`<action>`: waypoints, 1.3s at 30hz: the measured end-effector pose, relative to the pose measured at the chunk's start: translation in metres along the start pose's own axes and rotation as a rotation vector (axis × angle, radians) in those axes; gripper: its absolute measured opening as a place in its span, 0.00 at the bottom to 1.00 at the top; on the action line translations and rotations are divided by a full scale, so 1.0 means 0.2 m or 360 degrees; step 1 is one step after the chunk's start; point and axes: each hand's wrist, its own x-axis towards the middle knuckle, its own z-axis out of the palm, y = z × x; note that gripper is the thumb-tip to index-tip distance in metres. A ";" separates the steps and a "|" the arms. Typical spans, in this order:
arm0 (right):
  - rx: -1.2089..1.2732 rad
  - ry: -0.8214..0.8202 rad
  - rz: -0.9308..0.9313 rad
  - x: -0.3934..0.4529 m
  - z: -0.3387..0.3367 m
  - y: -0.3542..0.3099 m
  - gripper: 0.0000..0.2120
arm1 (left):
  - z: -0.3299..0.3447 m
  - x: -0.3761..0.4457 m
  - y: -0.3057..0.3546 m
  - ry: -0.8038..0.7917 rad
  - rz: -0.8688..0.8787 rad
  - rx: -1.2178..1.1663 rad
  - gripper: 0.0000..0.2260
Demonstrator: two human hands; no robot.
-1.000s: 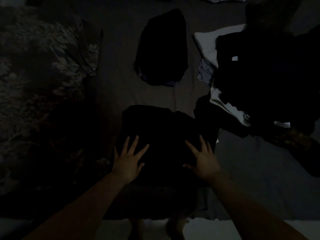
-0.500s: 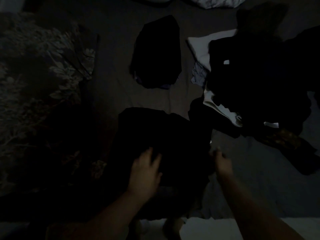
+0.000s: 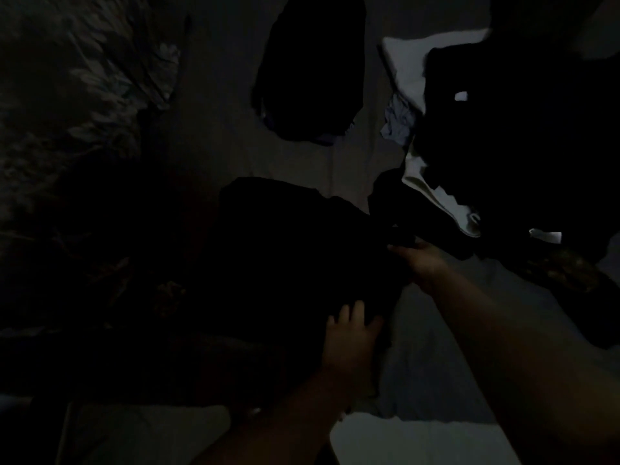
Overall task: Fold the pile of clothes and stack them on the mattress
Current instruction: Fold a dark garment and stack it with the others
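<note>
Your left hand (image 3: 350, 333) flat on the soft dark garment (image 3: 285, 263), right hand (image 3: 419, 260) pinching its rumpled edge, bare mattress (image 3: 436, 347) alongside.

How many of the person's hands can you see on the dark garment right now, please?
2. The left hand rests on the dark garment's near right part; the right hand is at its far right edge, fingers hidden in the dark cloth.

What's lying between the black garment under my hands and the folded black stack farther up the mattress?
Nothing: the head view shows only bare grey mattress sheet between the black garment and the folded black stack.
</note>
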 end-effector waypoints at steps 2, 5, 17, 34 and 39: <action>-0.0056 0.0050 -0.0074 -0.02 -0.01 -0.01 0.19 | -0.07 -0.01 -0.02 0.0097 -0.0067 -0.0104 0.21; -0.0087 0.0138 -0.0202 -0.08 -0.02 -0.06 0.22 | -0.12 -0.05 -0.07 0.0254 -0.0216 -0.0460 0.21; -0.0551 -0.0320 -0.0647 -0.29 0.93 -0.53 0.17 | -0.30 -0.44 -0.70 0.1160 -0.1154 -0.1638 0.30; 0.0115 -0.0323 -0.0307 -0.29 0.75 -0.02 0.08 | -0.57 0.04 -1.02 0.0629 -0.1276 -0.1362 0.36; 0.0272 -0.0479 -0.0246 -0.26 0.78 0.00 0.21 | -0.72 0.11 -1.06 0.0175 -0.1020 -0.2122 0.21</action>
